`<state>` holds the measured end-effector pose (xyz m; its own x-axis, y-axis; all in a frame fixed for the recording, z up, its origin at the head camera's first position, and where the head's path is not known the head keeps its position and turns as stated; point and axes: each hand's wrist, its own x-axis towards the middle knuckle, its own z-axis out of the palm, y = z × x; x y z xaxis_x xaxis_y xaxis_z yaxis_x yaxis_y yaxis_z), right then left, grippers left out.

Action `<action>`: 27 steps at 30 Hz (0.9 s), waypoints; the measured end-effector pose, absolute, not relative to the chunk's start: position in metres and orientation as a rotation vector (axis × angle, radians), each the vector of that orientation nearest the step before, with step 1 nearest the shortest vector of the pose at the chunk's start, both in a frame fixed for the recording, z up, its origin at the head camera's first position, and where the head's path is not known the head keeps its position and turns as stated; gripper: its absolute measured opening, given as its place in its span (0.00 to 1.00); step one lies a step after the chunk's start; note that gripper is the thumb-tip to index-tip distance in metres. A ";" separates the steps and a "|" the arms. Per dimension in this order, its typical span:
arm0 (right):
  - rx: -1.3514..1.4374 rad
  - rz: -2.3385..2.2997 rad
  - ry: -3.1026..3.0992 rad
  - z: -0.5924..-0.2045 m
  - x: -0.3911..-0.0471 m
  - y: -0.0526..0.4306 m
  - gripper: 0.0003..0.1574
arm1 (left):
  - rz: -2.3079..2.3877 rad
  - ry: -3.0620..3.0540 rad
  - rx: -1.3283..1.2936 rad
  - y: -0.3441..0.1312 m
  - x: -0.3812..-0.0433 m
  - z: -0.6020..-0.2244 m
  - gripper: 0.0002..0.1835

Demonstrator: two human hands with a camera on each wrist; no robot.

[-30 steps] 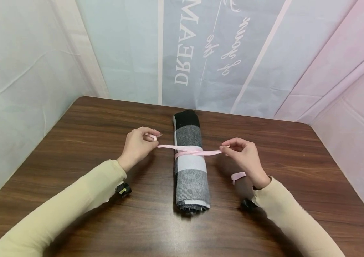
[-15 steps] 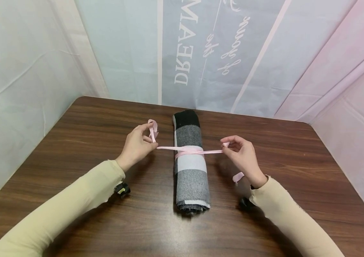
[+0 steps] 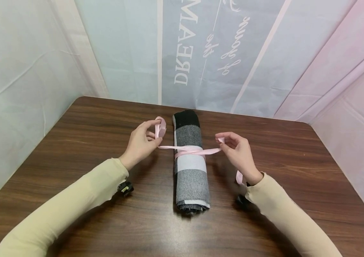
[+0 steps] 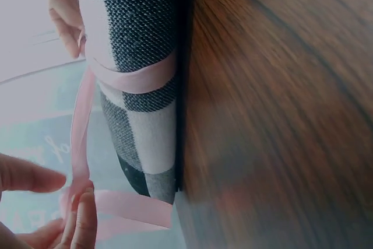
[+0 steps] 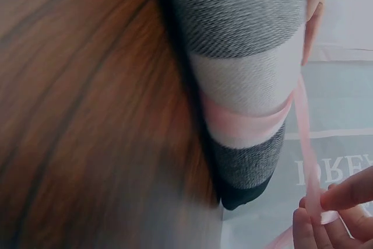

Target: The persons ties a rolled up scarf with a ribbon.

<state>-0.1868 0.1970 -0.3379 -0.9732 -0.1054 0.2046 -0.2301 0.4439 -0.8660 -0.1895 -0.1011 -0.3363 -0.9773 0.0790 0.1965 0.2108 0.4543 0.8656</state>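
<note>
A rolled cloth [image 3: 192, 185] in black, grey and white checks lies lengthwise on the wooden table. Around its middle runs a pink ribbon [image 3: 189, 152], its two ends crossed on top and drawn out to either side. Left of the roll, my left hand [image 3: 141, 142] pinches one end, with a loop of ribbon standing up by its fingers. My right hand [image 3: 239, 151] pinches the other end on the right side, and a loose tail hangs below that hand. In the left wrist view the ribbon [image 4: 135, 80] wraps snugly round the cloth.
The brown table [image 3: 121, 228] has its far edge against a printed curtain [image 3: 130, 53] with lettering. Pale fabric walls [image 3: 18, 71] stand at the left and right. Dark wrist cameras [image 3: 125, 188] sit under both sleeves.
The left hand has shifted slightly right and its ribbon loop has risen above the fingers. The right hand has moved a little left and up. The cloth roll stays put.
</note>
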 end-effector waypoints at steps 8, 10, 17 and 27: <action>0.275 1.771 -2.528 -0.329 -0.189 0.188 0.16 | -1.695 -2.436 -0.360 -0.090 -0.191 -0.334 0.24; 0.288 1.834 -2.503 -0.327 -0.189 0.184 0.17 | -1.743 -2.420 -0.386 -0.088 -0.192 -0.333 0.24; 0.340 1.963 -2.444 -0.324 -0.191 0.169 0.17 | -1.814 -2.420 -0.425 -0.078 -0.195 -0.330 0.25; 0.391 2.021 -2.451 -0.321 -0.194 0.150 0.20 | -1.756 -2.453 -0.485 -0.064 -0.197 -0.324 0.27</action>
<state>-0.1938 0.1501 -0.3211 -0.9685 -0.2238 0.1093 -0.1499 0.1735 -0.9734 -0.1971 -0.0639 -0.3242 -0.9461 0.2047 0.2510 0.3036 0.2907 0.9073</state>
